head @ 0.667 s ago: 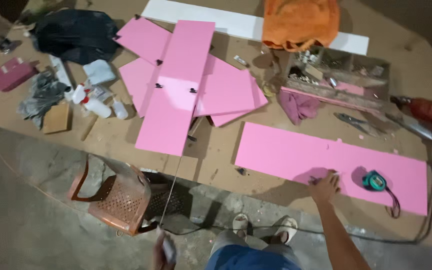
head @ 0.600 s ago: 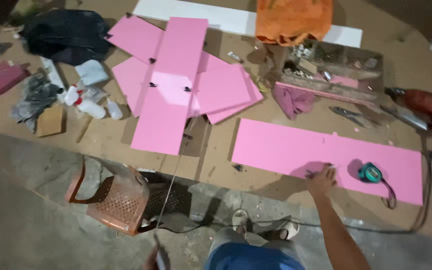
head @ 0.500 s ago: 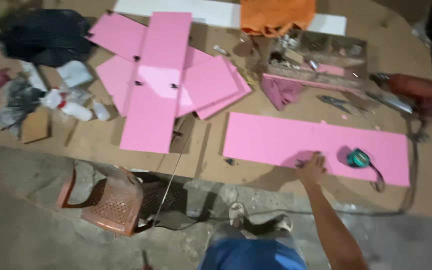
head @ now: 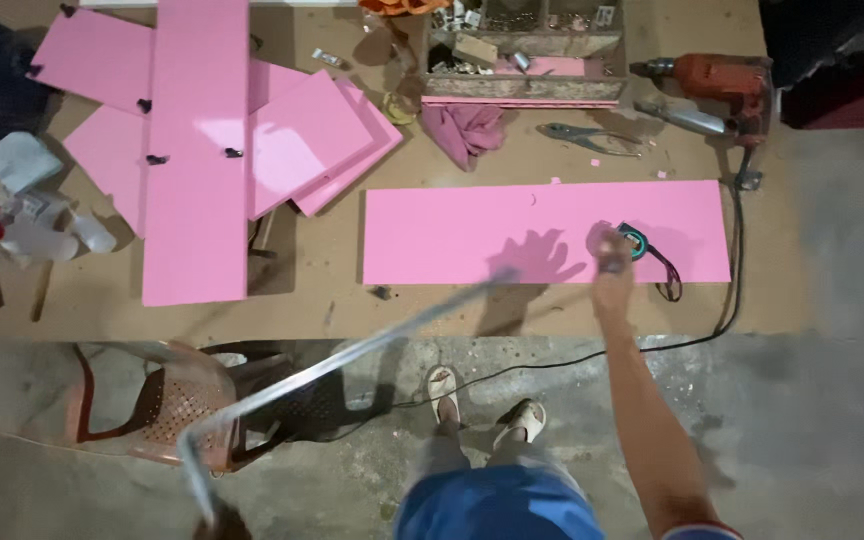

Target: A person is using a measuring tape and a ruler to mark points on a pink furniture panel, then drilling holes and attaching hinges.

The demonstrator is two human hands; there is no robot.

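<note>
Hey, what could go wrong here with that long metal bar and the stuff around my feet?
The long metal bar in your left hand reaches over the pink board; swinging it might scrape the board or knock the tape measure by your right hand. The black cord runs across the floor by your feet, so it may trip you. The plastic chair sits close beneath the bar.

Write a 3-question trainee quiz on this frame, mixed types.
1. True or false: the right hand reaches to the tape measure on the long pink board.
2. What does the left hand hold? A) a drill B) a bent metal bar C) pliers
3. Fill in: the red power drill lies at the bench's ____ end.

Key: 1 true; 2 B; 3 right
</note>
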